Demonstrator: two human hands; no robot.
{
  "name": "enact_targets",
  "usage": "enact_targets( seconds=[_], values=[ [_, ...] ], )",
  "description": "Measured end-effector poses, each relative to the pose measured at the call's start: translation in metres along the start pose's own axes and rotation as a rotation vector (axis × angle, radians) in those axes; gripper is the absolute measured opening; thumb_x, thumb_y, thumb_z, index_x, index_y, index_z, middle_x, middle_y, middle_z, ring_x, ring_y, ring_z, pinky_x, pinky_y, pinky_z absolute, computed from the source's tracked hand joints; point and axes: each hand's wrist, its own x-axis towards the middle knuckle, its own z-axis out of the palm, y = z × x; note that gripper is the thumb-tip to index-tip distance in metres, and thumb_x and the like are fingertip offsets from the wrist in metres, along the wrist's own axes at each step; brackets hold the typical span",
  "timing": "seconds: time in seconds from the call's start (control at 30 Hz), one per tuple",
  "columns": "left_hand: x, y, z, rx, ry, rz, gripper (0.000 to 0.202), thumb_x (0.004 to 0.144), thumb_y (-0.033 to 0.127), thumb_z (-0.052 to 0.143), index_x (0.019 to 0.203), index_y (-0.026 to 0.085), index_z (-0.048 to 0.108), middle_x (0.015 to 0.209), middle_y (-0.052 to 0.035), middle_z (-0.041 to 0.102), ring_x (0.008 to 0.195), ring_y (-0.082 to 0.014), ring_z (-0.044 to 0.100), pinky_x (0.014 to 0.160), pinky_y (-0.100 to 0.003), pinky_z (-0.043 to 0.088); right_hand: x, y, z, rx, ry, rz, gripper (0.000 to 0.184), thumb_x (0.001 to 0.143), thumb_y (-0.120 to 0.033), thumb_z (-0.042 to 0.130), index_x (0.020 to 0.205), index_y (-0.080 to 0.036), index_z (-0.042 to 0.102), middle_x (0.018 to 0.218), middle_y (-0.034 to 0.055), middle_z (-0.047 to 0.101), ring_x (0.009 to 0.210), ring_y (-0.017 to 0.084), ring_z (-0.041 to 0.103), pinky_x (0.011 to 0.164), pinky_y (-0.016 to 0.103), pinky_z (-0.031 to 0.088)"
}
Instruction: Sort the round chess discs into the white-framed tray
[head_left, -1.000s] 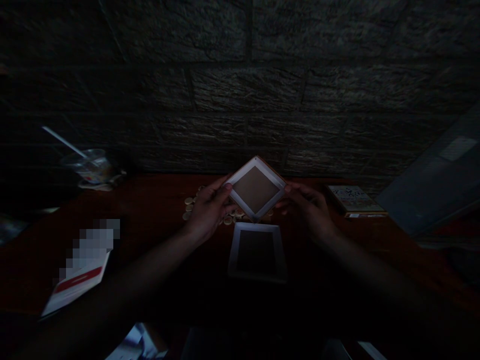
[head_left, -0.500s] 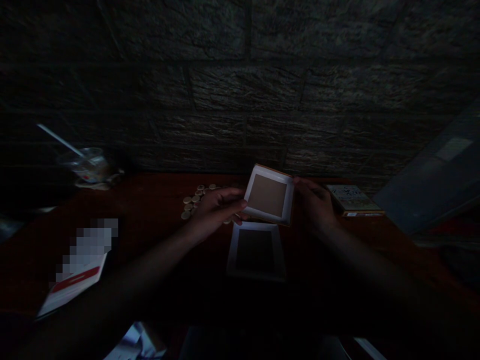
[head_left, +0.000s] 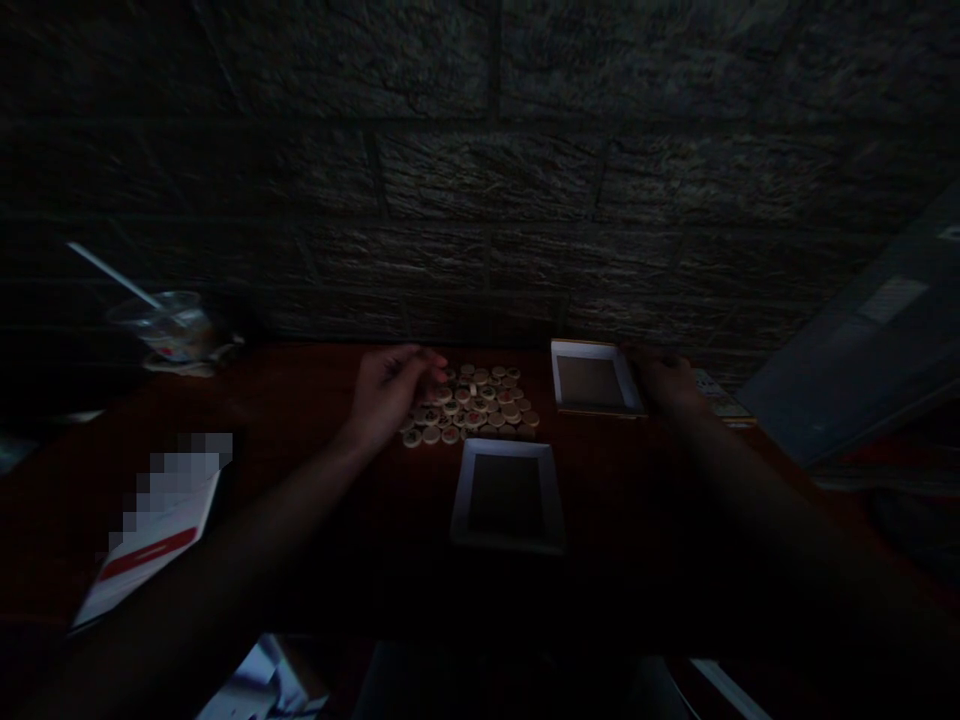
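Observation:
Loose round Chinese chess pieces (head_left: 480, 405) lie in a cluster on the dark reddish table, some marked with red or dark characters. My left hand (head_left: 390, 390) hovers at the cluster's left side, fingers loosely curled and apart, with no piece visible in them. At the right edge of a shallow square box half (head_left: 598, 411), white inside with a grey-brown base, is my right hand (head_left: 664, 382); its fingertips are dark and partly hidden against that edge. A second shallow box half (head_left: 465, 490) rests open side up, nearer to me than the pieces.
A boxed item (head_left: 724, 398) lies partly behind my right hand. At the left stand a clear plastic cup (head_left: 184, 330) with a straw and a phone-like slab (head_left: 161, 540) with a lit, partly pixelated face. The stone wall (head_left: 480, 190) bounds the table's far side.
The box half that both hands held has come down to the table at the right, my right hand still at its edge. My left hand has let go and moved left, uncovering the pieces.

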Motion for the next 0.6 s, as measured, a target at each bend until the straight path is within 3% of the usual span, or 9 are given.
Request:
enact_targets(
  seconds=[0.23, 0.47, 0.6],
  values=[
    [0.005, -0.017, -0.010, 0.411, -0.104, 0.214, 0.023, 0.086, 0.029, 0.057, 0.083, 0.018, 0.077, 0.076, -0.0023, 0.079, 0.064, -0.0158, 0.070, 0.058, -0.022, 0.051, 0.002, -0.006, -0.012, -0.156, 0.015, 0.057, 0.026, 0.079, -0.040, 0.073, 0.066, -0.018, 0.073, 0.070, 0.0108, 0.074, 0.083, 0.031, 0.071, 0.070, 0.036, 0.053],
    [0.005, -0.017, -0.011, 0.471, -0.102, 0.245, 0.025, 0.087, 0.029, 0.055, 0.083, 0.018, 0.078, 0.078, -0.0024, 0.080, 0.072, -0.0183, 0.074, 0.066, -0.024, 0.055, 0.005, -0.001, -0.011, -0.256, -0.010, 0.011, 0.024, 0.082, -0.037, 0.068, 0.069, -0.017, 0.074, 0.073, 0.0106, 0.076, 0.085, 0.031, 0.072, 0.074, 0.037, 0.054],
    [0.003, -0.013, -0.010, 0.489, -0.090, 0.220, 0.024, 0.084, 0.029, 0.057, 0.085, 0.020, 0.079, 0.077, -0.0020, 0.081, 0.067, -0.0182, 0.073, 0.061, -0.024, 0.054, 0.009, 0.007, -0.010, -0.292, -0.031, -0.037, 0.021, 0.082, -0.034, 0.067, 0.071, -0.017, 0.074, 0.070, 0.0090, 0.074, 0.089, 0.030, 0.073, 0.078, 0.036, 0.054]
  ],
)
